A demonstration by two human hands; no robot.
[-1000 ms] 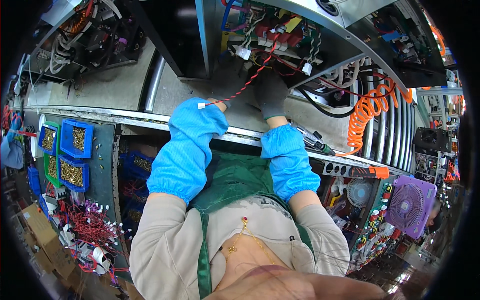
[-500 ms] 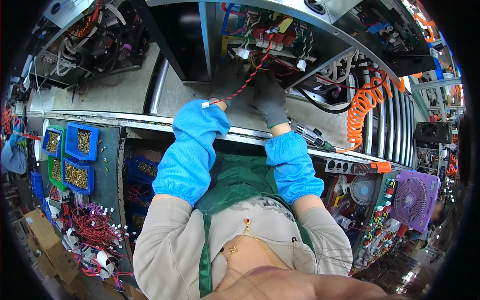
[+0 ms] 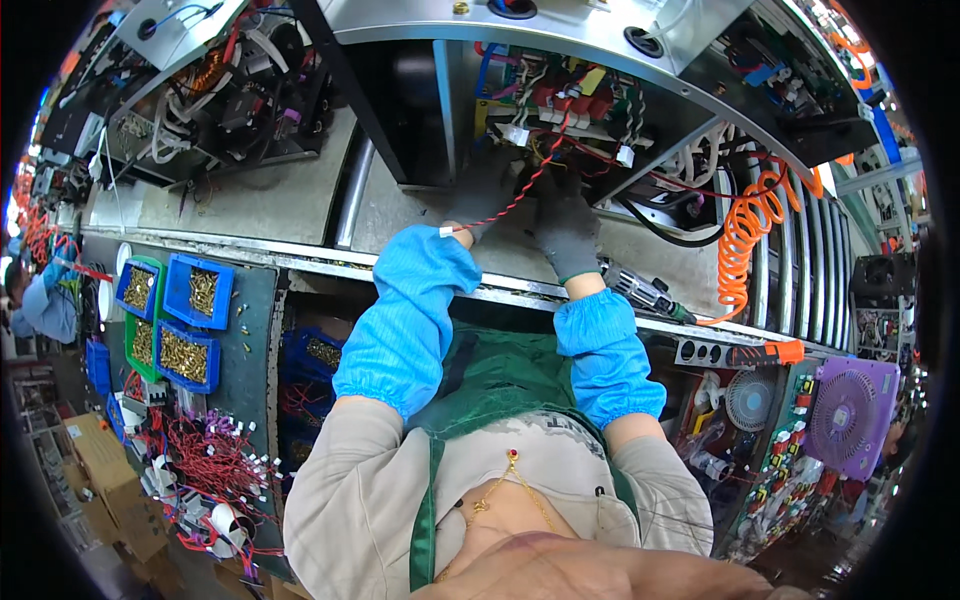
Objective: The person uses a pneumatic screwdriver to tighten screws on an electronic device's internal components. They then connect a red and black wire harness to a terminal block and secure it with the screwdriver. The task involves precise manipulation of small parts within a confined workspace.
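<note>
Both my hands, in dark grey gloves, reach into the open lower bay of a metal cabinet (image 3: 470, 28). My left hand (image 3: 485, 192) lies beside the bay's left wall, its fingers lost in shadow among the wiring. Close by on the right, my right hand (image 3: 566, 225) points inward, back up, its fingertips hidden under the wires. A red twisted wire (image 3: 527, 188) hangs down between them, and its white plug (image 3: 447, 231) rests by my left wrist. Beyond the hands sit red components (image 3: 575, 105) and loose white connectors (image 3: 625, 156). What either hand touches cannot be made out.
An electric screwdriver (image 3: 645, 290) lies right of my right wrist, near a coiled orange air hose (image 3: 738, 250). Blue bins (image 3: 228, 318) of brass fasteners and a pile of red wires (image 3: 215, 450) are at left. A purple fan (image 3: 850, 415) stands at right, beside metal rollers (image 3: 803, 270).
The whole view has shifted, so the scene sits a little lower and further right. Both hands stay in the cabinet bay, in nearly the same place beside the wires.
</note>
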